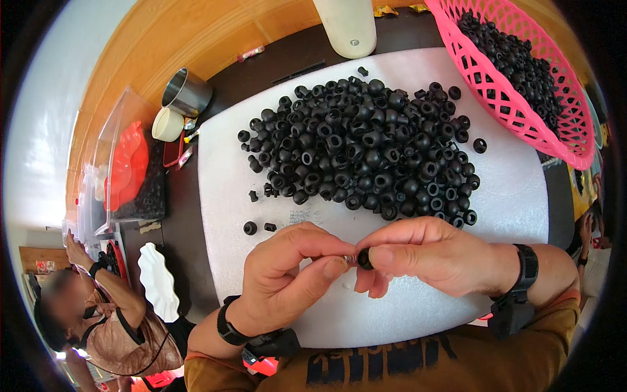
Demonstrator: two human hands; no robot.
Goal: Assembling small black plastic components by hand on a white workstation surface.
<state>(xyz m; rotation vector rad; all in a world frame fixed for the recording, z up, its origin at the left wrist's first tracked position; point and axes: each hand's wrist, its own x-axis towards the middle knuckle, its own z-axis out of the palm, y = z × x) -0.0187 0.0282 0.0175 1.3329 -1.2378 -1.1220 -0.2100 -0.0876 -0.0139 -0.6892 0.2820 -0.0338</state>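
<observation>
My left hand [290, 271] pinches a small metal spring [351, 259] between thumb and fingertips. Against the spring's end sits a hollow black ball-shaped plastic piece [365, 259], gripped by the thumb and fingers of my right hand [434, 255]. Both hands meet over the near part of a white foam sheet [228, 170]. Just beyond them rises a big heap of black ball-shaped plastic pieces [372, 140] with holes. A few lie loose left of the heap, among them a round piece [250, 228] and a small plug-like piece [270, 227].
A pink lattice basket [470, 72] full of small black parts stands at the far right. At the back is a whitish container [347, 29]; a metal cup [187, 91] and a clear bin [124, 163] stand left. A white scalloped dish [159, 281] lies near another person [124, 320].
</observation>
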